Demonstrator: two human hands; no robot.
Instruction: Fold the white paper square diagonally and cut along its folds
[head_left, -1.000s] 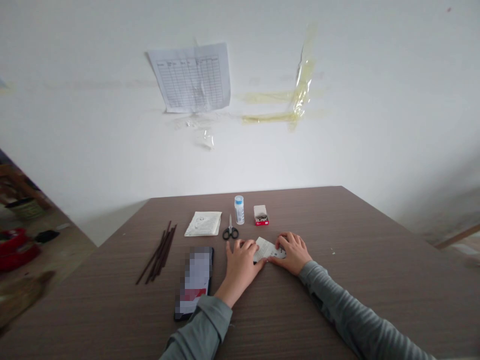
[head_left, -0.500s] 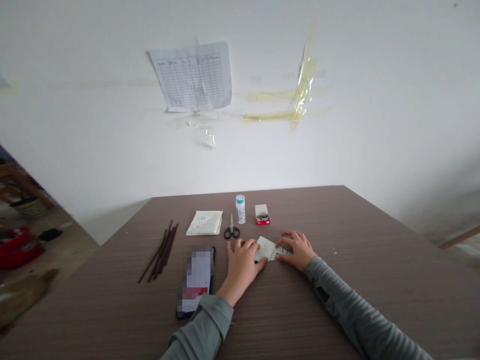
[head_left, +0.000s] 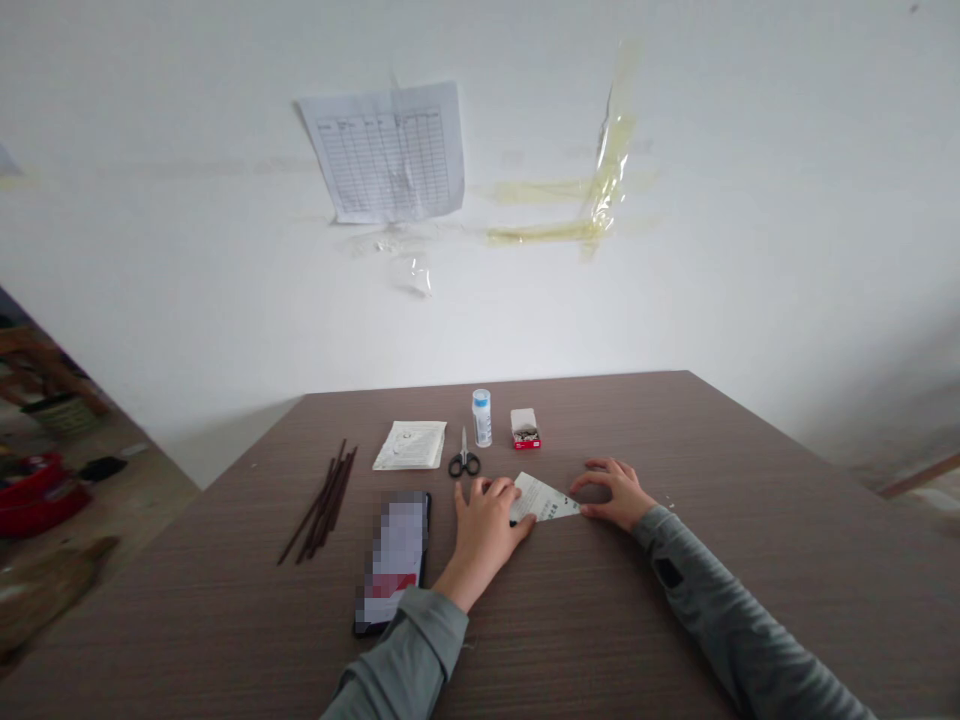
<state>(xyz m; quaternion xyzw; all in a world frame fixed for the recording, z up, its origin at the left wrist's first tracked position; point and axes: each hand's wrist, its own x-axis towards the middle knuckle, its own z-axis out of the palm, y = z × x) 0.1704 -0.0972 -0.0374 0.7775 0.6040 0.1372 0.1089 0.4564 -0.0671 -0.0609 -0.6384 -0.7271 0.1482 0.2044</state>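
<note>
Apparently against the paper, right hand with curved fingers.

Printed paper | pale | visible part tapers rightward to a point | lies on brown table

the brown wood-grain bench carries dark sticks, a phone, a pale packet and scissors. an upright bottle stands near an open red box. printed paper lies nearer the camera.
</note>
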